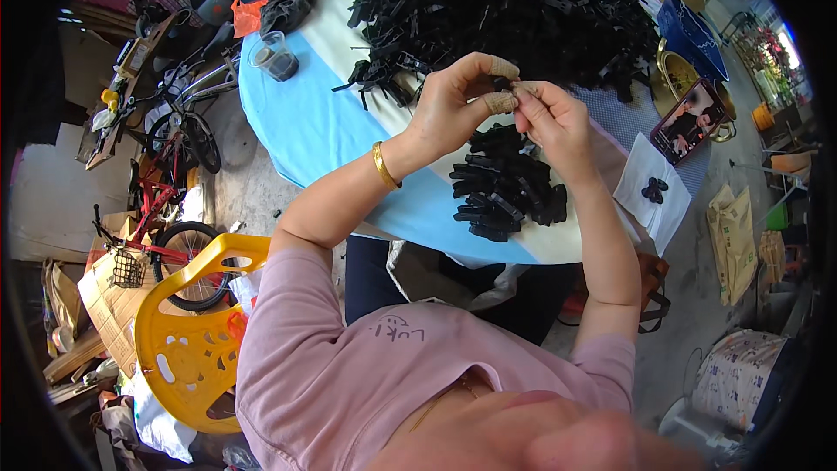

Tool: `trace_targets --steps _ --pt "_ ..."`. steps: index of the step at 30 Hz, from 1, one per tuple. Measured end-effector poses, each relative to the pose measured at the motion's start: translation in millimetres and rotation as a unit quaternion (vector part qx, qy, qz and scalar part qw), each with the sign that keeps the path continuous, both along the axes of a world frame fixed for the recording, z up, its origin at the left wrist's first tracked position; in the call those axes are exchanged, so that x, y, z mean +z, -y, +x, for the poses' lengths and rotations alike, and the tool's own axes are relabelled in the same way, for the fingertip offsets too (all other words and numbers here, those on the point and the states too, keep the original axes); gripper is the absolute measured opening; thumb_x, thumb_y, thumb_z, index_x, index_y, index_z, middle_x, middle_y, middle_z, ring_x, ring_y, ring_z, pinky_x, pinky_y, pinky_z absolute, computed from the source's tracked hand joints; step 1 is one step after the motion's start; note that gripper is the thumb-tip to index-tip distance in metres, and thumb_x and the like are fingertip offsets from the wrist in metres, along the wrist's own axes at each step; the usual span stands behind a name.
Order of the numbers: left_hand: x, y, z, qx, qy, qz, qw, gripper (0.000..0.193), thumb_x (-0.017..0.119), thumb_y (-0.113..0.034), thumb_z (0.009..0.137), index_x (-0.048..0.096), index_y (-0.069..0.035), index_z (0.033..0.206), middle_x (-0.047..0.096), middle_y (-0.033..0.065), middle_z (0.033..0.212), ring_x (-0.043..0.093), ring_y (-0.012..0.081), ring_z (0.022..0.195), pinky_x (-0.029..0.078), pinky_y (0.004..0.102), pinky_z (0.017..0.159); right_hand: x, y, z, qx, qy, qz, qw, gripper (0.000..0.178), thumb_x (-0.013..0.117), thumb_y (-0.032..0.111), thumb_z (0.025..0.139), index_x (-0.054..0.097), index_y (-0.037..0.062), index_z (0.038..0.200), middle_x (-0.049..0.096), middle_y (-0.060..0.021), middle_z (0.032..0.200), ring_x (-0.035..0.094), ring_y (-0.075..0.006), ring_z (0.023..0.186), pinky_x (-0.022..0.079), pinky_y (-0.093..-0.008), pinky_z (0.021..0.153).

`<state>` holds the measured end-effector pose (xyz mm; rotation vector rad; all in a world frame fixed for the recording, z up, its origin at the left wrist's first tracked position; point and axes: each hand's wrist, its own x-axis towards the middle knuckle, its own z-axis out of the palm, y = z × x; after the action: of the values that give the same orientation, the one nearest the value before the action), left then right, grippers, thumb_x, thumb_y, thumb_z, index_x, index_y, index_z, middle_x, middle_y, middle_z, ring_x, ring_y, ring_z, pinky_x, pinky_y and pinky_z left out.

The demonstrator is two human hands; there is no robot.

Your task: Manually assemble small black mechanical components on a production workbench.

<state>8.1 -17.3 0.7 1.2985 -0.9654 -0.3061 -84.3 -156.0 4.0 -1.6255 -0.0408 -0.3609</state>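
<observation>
My left hand [453, 105] and my right hand [554, 122] meet above the table, fingertips pinched together. Tape or finger covers wrap the left thumb and forefinger. Between the left fingers a bit of a small black piece [501, 84] shows; most of it is hidden. What the right fingertips pinch is too small to make out. Just below the hands lies a small pile of black plastic pieces [501, 196], roughly in rows. Beyond them spreads a large heap of similar black pieces [488, 13], some with thin stems sticking out.
The round table's cloth [296, 135] is striped blue and cream. A clear plastic cup [277, 61] stands at left. At right are a phone [690, 122], a brass-coloured pot [670, 74], a blue box [693, 35] and white paper [643, 196]. A yellow chair [187, 366] stands at lower left.
</observation>
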Motion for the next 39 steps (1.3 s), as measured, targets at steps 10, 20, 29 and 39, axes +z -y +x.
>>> trace_targets --steps 10,20,29,39 --pt "6.6 9.4 -10.3 0.133 0.225 0.004 0.965 0.037 0.068 0.001 0.070 0.053 -0.002 0.104 0.062 0.0113 0.084 0.063 0.0210 0.076 0.050 0.0278 0.069 -2.9 8.7 1.3 -0.079 0.033 -0.068 0.994 0.015 0.050 0.011 0.089 0.060 0.0009 0.094 0.049 0.0046 0.065 0.040 -0.0001 0.053 0.030 -0.0140 0.046" --pt "6.0 2.7 -13.3 0.155 0.426 0.073 0.888 0.065 0.071 -0.002 0.064 0.042 -0.004 0.122 0.055 0.0121 0.107 0.058 0.0260 0.089 0.038 0.0364 0.095 12.5 9.4 -7.0 -0.114 0.081 -0.226 0.964 0.016 0.070 0.006 0.073 0.062 0.0003 0.086 0.063 -0.0013 0.075 0.056 -0.0044 0.069 0.045 -0.0182 0.061" --pt "7.4 -1.8 8.8 -0.330 -0.230 0.003 0.916 0.033 0.067 -0.007 0.076 0.051 0.000 0.104 0.061 0.0106 0.093 0.063 0.0226 0.086 0.051 0.0319 0.079 20.2 28.3 -13.8 0.084 0.064 -0.001 0.994 0.019 0.065 0.006 0.079 0.059 -0.0017 0.095 0.061 -0.0027 0.083 0.058 -0.0083 0.076 0.047 -0.0208 0.071" --pt "10.0 0.1 -0.9 -0.193 -0.229 0.021 0.954 0.016 0.065 -0.005 0.078 0.053 0.000 0.087 0.060 0.0064 0.083 0.062 0.0154 0.079 0.052 0.0273 0.074 11.8 24.4 -9.2 0.019 0.087 -0.104 0.991 0.020 0.059 0.013 0.085 0.059 0.0007 0.100 0.060 0.0003 0.083 0.051 -0.0025 0.071 0.040 -0.0145 0.062"
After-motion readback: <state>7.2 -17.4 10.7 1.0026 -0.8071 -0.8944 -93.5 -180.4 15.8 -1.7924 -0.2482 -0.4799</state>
